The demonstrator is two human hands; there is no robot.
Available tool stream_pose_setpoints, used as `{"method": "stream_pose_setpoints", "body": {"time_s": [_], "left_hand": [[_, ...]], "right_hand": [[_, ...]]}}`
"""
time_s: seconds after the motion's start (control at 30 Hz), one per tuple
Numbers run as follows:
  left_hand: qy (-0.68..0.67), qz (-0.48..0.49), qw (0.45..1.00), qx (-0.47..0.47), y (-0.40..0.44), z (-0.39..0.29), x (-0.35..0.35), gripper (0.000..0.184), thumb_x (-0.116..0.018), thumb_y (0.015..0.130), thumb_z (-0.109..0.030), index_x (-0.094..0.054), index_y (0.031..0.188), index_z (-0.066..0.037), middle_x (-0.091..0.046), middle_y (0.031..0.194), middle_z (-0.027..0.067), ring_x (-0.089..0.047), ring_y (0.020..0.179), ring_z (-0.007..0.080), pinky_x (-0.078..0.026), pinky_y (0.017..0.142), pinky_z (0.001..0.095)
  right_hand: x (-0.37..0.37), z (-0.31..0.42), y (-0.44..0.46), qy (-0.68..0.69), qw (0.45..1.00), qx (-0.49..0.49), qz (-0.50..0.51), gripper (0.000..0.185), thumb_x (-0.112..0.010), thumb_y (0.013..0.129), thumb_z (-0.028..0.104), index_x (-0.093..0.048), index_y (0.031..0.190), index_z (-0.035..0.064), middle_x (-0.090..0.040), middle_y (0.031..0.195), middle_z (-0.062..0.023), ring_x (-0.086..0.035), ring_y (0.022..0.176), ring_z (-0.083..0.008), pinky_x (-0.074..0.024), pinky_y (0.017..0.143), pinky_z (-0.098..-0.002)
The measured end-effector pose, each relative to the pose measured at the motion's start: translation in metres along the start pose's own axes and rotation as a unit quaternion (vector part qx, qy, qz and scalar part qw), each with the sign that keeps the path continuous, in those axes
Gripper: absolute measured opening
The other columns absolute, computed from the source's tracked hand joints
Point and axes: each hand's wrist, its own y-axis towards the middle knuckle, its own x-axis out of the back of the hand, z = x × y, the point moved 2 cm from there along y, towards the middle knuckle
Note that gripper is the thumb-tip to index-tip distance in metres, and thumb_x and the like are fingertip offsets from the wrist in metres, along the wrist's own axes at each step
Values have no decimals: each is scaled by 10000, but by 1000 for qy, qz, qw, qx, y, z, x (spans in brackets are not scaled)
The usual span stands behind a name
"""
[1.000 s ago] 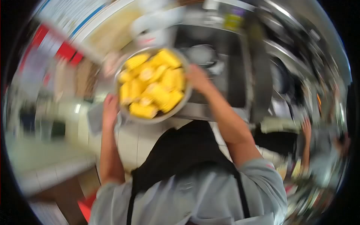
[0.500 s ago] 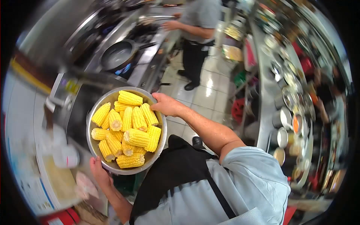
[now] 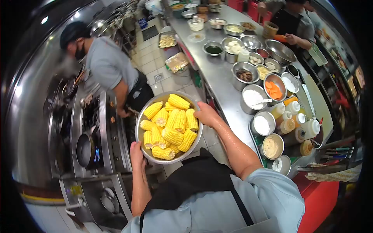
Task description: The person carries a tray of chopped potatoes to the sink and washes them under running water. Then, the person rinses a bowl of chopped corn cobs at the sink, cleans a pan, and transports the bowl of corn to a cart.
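Note:
A round metal bowl full of yellow corn cob pieces is held out in front of my body. My left hand grips its lower left rim. On the upper right side, my right hand has its fingers closed on the rim. The bowl hangs in the air, nearly level, over the tiled floor between stove and counter. The undersides of both hands' grips are hidden by the bowl.
A stove with a black pan over a blue flame is at left, a co-worker beside it. The steel counter at right carries bowls and squeeze bottles. Another person stands behind it. A sink is lower left.
The view has turned right, away from the sink, toward the aisle and the counter. Both hands have kept hold of the bowl of corn throughout.

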Motion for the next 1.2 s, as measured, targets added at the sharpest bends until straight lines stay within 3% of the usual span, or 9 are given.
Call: {"method": "stream_pose_setpoints", "body": {"time_s": [0.17,0.3,0.4,0.5,0.53,0.6,0.73,0.83,1.2], "left_hand": [[58,69,996,-2,85,-15,-104,171,-550,982,-123,-513,823,-72,-572,797,25,-541,703,114,-463,639,296],[82,131,988,-14,161,-25,-164,204,-554,977,-121,-492,786,-88,-547,770,13,-521,684,111,-448,619,300],[93,141,985,-12,213,-47,-206,189,-565,967,-127,-509,792,-82,-544,776,11,-526,694,116,-446,620,295],[132,153,978,-42,288,-56,-233,180,-588,950,-157,-530,805,-69,-532,784,4,-506,710,113,-432,643,295],[148,161,974,-60,317,-61,-245,180,-597,944,-170,-538,810,-65,-526,786,1,-495,717,111,-425,654,294],[175,179,963,-104,370,-75,-272,182,-610,933,-203,-557,823,-69,-508,790,-11,-463,734,105,-395,661,288],[228,208,947,-86,456,-123,-323,200,-602,936,-222,-554,805,-78,-502,760,-23,-459,709,103,-394,646,296],[239,268,930,-82,541,-136,-361,202,-606,935,-226,-557,803,-80,-512,750,-26,-465,694,104,-394,634,295],[210,267,935,-100,767,-175,-426,168,-634,911,-222,-578,815,-97,-529,757,-28,-472,678,98,-393,611,284]], "right_hand": [[73,-11,6,64,991,-89,-81,410,-614,856,158,-573,1208,-49,-664,1148,-280,-643,1102,-398,-488,951,-425],[95,-10,23,102,978,-115,-141,384,-615,854,140,-590,1193,-40,-698,1075,-175,-663,1013,-260,-503,928,-370],[93,-23,64,106,974,-92,-175,383,-616,865,151,-576,1202,-26,-684,946,-136,-662,814,-225,-542,747,-355],[98,2,107,194,950,-190,-157,346,-620,882,165,-568,1179,-6,-637,824,-79,-579,593,-147,-476,515,-315],[91,-1,129,215,948,-143,-186,317,-615,913,179,-547,1174,12,-599,762,-36,-484,485,-86,-370,404,-270],[90,-2,166,223,942,-161,-192,311,-612,936,188,-534,1177,9,-586,752,-29,-478,485,-88,-378,409,-273],[85,26,231,255,928,-190,-193,298,-599,990,199,-515,1202,8,-567,781,-15,-487,532,-84,-404,435,-260],[82,29,286,287,927,-158,-185,304,-588,999,225,-534,1201,3,-623,879,-53,-579,644,-113,-497,536,-276],[89,35,518,307,928,-174,-119,273,-588,1032,211,-512,1218,27,-560,875,-4,-505,639,-68,-478,531,-250]]}}
